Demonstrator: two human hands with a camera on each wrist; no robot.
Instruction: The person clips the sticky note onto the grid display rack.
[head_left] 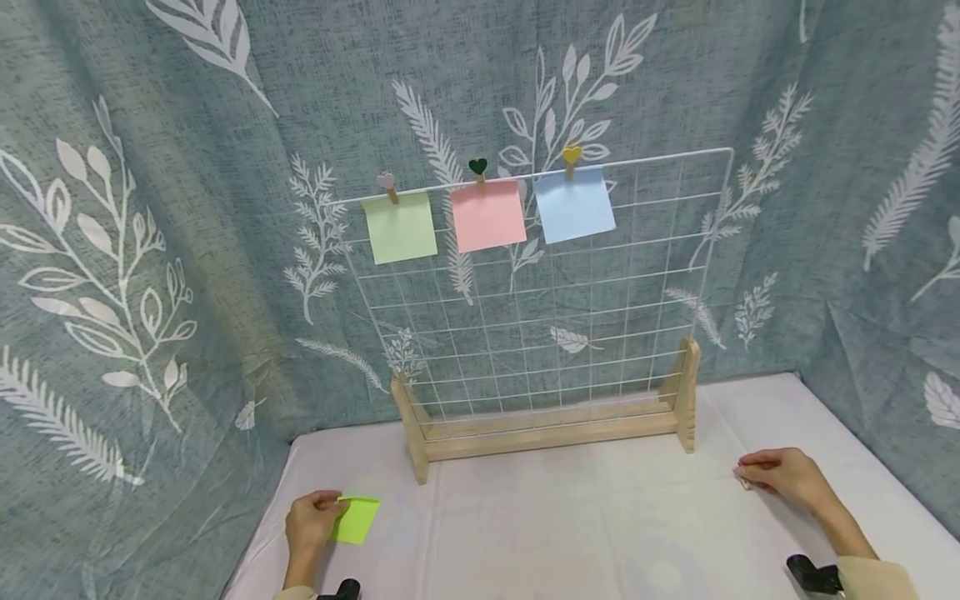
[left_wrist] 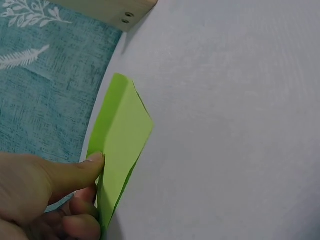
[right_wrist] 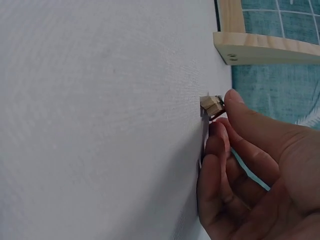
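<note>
At the table's left, my left hand (head_left: 309, 527) pinches a lime-green sticky note (head_left: 360, 523) by one side between thumb and fingers. The left wrist view shows the note (left_wrist: 127, 135) with a strip folded along its edge and the thumb flat on it. On the right, my right hand (head_left: 791, 477) holds a small wooden clothespin (right_wrist: 212, 105) between thumb and fingertips, low over the white cloth. Between the hands and farther back stands a white wire grid (head_left: 592, 329). Pale green (head_left: 401, 235), pink (head_left: 489, 218) and blue (head_left: 576, 208) notes hang from its top wire.
Heart-topped clothespins, white (head_left: 386, 181), dark green (head_left: 477, 167) and yellow (head_left: 572, 155), clip the hanging notes. The grid stands in a wooden base (head_left: 547, 437) near the back of the white-covered table (head_left: 525, 525). Teal leaf-patterned curtains (head_left: 247, 208) enclose the back and sides.
</note>
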